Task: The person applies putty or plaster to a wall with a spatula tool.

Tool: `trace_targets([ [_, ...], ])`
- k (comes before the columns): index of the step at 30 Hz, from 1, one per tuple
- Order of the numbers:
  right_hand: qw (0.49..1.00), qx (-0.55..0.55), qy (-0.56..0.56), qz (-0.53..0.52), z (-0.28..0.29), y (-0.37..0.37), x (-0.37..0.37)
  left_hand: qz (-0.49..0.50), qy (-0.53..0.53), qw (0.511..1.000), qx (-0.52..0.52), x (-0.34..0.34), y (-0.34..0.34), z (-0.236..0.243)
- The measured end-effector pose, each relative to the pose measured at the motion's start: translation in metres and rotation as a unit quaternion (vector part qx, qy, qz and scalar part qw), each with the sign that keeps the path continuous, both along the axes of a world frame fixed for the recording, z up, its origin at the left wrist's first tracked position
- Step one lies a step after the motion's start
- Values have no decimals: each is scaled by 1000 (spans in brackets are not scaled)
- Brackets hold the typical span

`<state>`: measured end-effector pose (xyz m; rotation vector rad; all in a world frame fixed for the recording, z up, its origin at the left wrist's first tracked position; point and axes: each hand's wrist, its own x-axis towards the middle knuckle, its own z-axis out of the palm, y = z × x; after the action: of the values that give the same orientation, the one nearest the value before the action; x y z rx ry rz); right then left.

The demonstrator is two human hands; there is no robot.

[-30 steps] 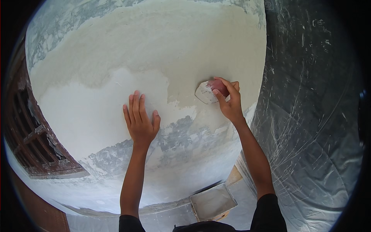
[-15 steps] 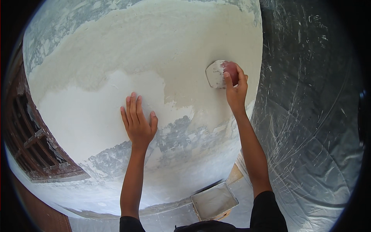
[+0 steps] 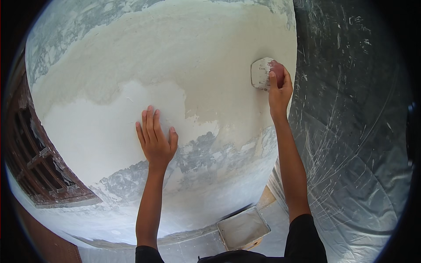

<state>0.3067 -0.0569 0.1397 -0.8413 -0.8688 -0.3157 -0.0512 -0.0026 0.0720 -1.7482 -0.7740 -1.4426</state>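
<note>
My left hand [image 3: 156, 138] lies flat with its fingers spread on the white plastered part of a wall [image 3: 101, 127]. Nothing is in it. Near the wall's right edge, my right hand [image 3: 280, 94] grips a sanding block [image 3: 262, 73] with a reddish grip and a pale, dust-coated, angular base. My thumb is on the near side, and the fingers go round the far side, partly hidden. The block's flat face is against the beige plaster and out of sight. Grey patches show along the lower and upper parts of the wall.
A rectangular tray [image 3: 244, 228] with pale contents stands on the floor at the wall's foot, between my arms. On the right hangs a dark plastic sheet [image 3: 351, 131] with white splashes. At the left is a brown wooden window frame [image 3: 46, 166] set in the wall.
My right hand has slid the sanding block up and to the right along the wall, closer to its right edge. My left hand has stayed in place.
</note>
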Motion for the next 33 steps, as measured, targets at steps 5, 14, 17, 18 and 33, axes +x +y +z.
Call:
trace_targets([
  [5,995,66,43,68,2,-13,2,7,0,1000,-1,-5,1,-1],
  [14,977,-92,-181,60,-9,-15,-81,2,4,1000,-2,-5,2,-1],
  [17,968,-119,-219,37,-8,-15,-83,1,1,1000,1,-4,2,-1],
  [18,965,-123,-231,30,-8,-15,-80,0,3,1000,-2,-4,1,-1],
  [33,990,18,-108,95,-13,-8,-68,2,4,1000,1,-2,1,-1],
])
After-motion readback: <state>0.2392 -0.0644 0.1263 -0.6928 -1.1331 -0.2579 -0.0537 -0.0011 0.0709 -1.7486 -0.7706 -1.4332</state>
